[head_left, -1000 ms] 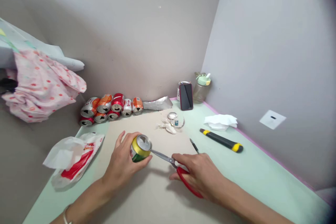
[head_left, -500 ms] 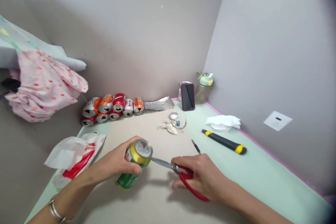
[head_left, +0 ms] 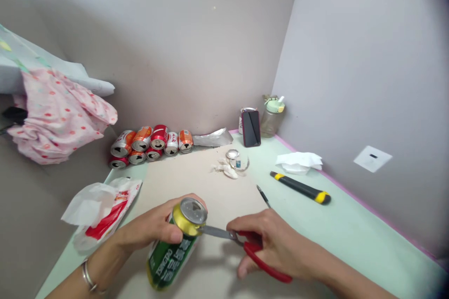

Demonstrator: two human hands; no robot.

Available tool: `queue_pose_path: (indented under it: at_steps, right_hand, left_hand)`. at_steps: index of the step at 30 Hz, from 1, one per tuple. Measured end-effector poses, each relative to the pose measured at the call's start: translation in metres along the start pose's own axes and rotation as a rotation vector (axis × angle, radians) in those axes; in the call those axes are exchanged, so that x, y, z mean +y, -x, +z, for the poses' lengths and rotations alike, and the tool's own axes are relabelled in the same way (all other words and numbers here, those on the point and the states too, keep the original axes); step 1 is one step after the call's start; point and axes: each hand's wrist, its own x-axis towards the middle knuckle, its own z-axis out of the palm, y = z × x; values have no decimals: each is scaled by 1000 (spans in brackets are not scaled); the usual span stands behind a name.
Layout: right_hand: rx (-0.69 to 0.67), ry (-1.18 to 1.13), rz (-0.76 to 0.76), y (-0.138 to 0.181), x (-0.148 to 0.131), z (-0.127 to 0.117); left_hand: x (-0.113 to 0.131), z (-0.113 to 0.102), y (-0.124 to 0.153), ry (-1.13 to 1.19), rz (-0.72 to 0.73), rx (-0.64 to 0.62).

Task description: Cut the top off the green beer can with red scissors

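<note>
A green and gold drink can (head_left: 171,257) is tilted in my left hand (head_left: 164,224), its silver top facing up. The fingers wrap behind the can and the thumb presses on its front. My right hand (head_left: 271,238) is closed around the red handles of a pair of scissors (head_left: 219,232). The blade tips meet the can's gold shoulder, just below the rim. Whether they have gone through the metal I cannot tell. Under both hands lies a beige board (head_left: 196,177).
Several empty cans (head_left: 159,138) are stacked against the back wall beside a cut metal sheet (head_left: 213,138). A phone (head_left: 251,128) and a bottle (head_left: 272,117) stand at the back corner. At right lie a utility knife (head_left: 300,187), tissue (head_left: 298,162) and a pen (head_left: 263,195); at left, a tissue pack (head_left: 108,219).
The can has turned in my left hand, so its green lettered side shows more, and it sits slightly lower. My right hand has moved a little down and right with the scissors, handles spread wider.
</note>
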Motion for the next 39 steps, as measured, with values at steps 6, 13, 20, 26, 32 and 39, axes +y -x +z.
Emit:
queue_pose_path:
  at_steps: [6,13,20,26,32,39]
  right_hand:
    - [-15,25,16,2,-1,0]
    - [204,362,81,-5,25,8]
    - [80,173,108,-6,13,-2]
    - [-20,54,93,-3,4,-4]
    - [152,303,70,-4,15,5]
    - [74,152,72,-1,9,4]
  left_hand:
    - [6,2,1,2,-7,39]
    - [-1,17,-8,-764,138,769]
    - [-2,6,-5,-163,-3,310]
    - [2,1,-1,-3,10,154]
    - [4,-3,-1,-277,10,296]
    - [3,-7,0,-242,26,208]
